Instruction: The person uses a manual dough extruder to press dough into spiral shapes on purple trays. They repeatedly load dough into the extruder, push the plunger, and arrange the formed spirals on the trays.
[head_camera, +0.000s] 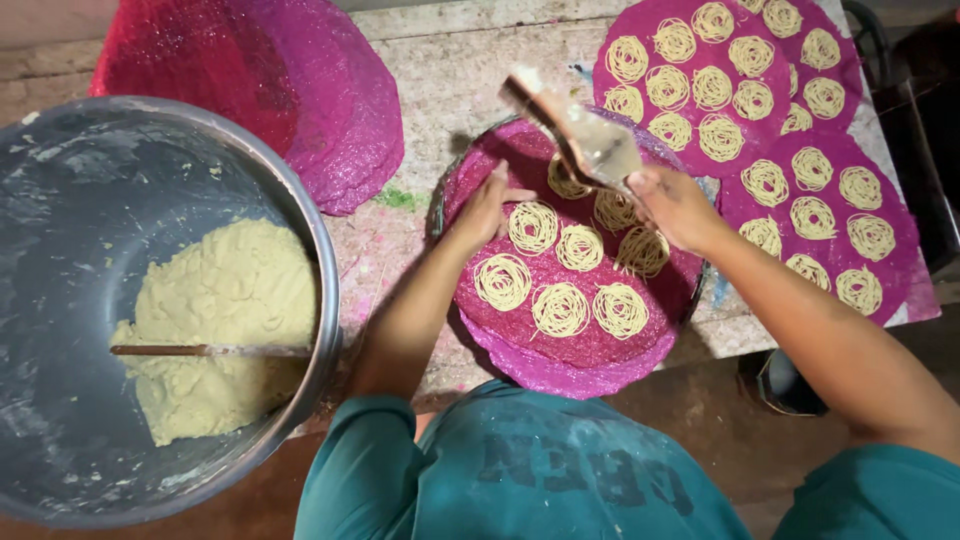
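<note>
— Dough (225, 320) sits heaped in that big metal basin (60, 200) on the left, with a wooden stick (200, 350) lying across it. What's behind?

— Stack of empty pink woven mats (300, 90) on the stone table (450, 70).

— And the person's left hand (487, 208)?

— Fingers spread loosely, resting flat on the pink mat (580, 355) in the middle, just beside the noodle coils (560, 308). It holds nothing.

— How many coils lie there?

— About eight, in rings, some half hidden under the press.

— The right hand (675, 205)?

— Closed around the noodle press (580, 135), which tilts up and away over the far edge of that mat.

— Further right?

— Filled mats (700, 70) overlapping one another, each covered with coils, near the table's right edge.
</note>
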